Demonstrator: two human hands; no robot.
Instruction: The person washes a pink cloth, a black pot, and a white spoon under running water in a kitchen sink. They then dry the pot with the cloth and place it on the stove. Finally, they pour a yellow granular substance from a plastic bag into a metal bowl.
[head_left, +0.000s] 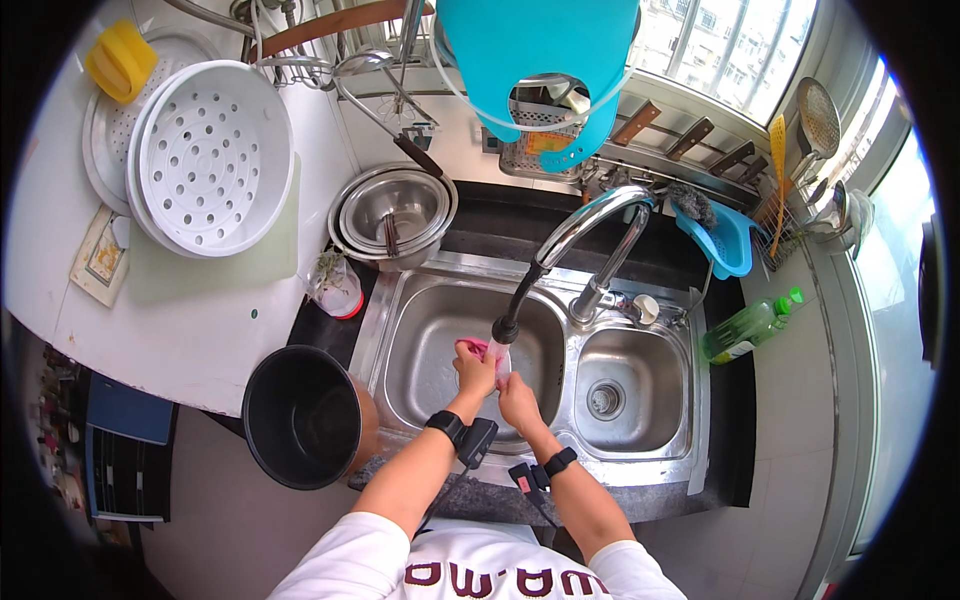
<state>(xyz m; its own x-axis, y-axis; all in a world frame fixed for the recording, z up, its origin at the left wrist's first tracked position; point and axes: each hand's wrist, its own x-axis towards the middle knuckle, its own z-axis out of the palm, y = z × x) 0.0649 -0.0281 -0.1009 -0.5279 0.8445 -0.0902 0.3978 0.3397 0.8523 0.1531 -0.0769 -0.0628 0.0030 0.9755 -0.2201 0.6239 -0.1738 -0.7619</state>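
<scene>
Both my hands are over the large left basin of the stainless-steel sink (420, 330), under the black spout end (505, 330) of a chrome faucet. Water appears to run from it between my hands. My left hand (474, 375) is closed on a pink cloth (471, 345). Gripped in my right hand (520, 405) is the edge of a small white object (505, 363), mostly hidden by the water and my fingers. Its exact kind cannot be made out. The cloth seems to be against or right beside it.
A dark inner pot (300, 420) stands left of the sink. Steel bowls (394, 202) and a jar (335, 289) sit behind it. White colanders (214, 157) rest on the left counter. A green bottle (750, 328) lies at right. A turquoise silicone bib (540, 45) hangs overhead.
</scene>
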